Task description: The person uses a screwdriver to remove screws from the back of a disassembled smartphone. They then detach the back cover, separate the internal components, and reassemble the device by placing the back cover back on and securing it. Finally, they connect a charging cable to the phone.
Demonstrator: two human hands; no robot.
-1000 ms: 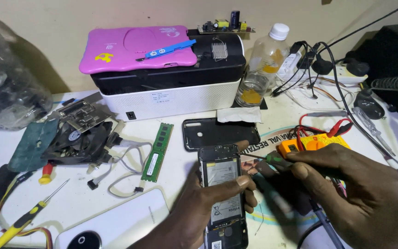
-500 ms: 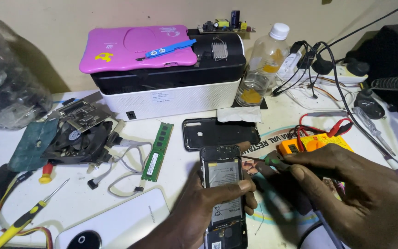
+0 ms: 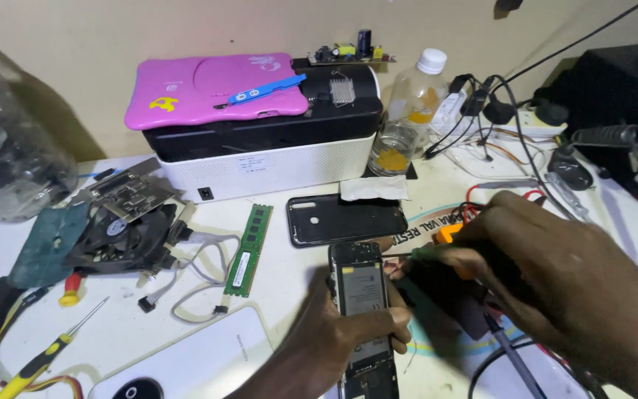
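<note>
My left hand (image 3: pixel 334 336) grips an opened phone (image 3: pixel 362 295) with its back cover off, holding it flat on the white table, thumb across its lower part. My right hand (image 3: pixel 555 281) holds a thin green-handled tool (image 3: pixel 426 253), its tip pointing at the phone's right edge near the top. The hand covers most of an orange meter (image 3: pixel 448 233). The phone's black back cover (image 3: pixel 345 219) lies just beyond the phone.
A green memory stick (image 3: pixel 247 240), a fan with circuit boards (image 3: pixel 116 233) and a yellow screwdriver (image 3: pixel 42 358) lie to the left. A black and white printer (image 3: pixel 267 151) carries a pink tablet (image 3: pixel 212 89). A clear bottle (image 3: pixel 407 111), cables and a soldering stand (image 3: pixel 618 137) are at right.
My right hand has shifted left and up, bringing the tool tip closer to the phone and covering more of the orange meter. My left hand stays on the phone.
</note>
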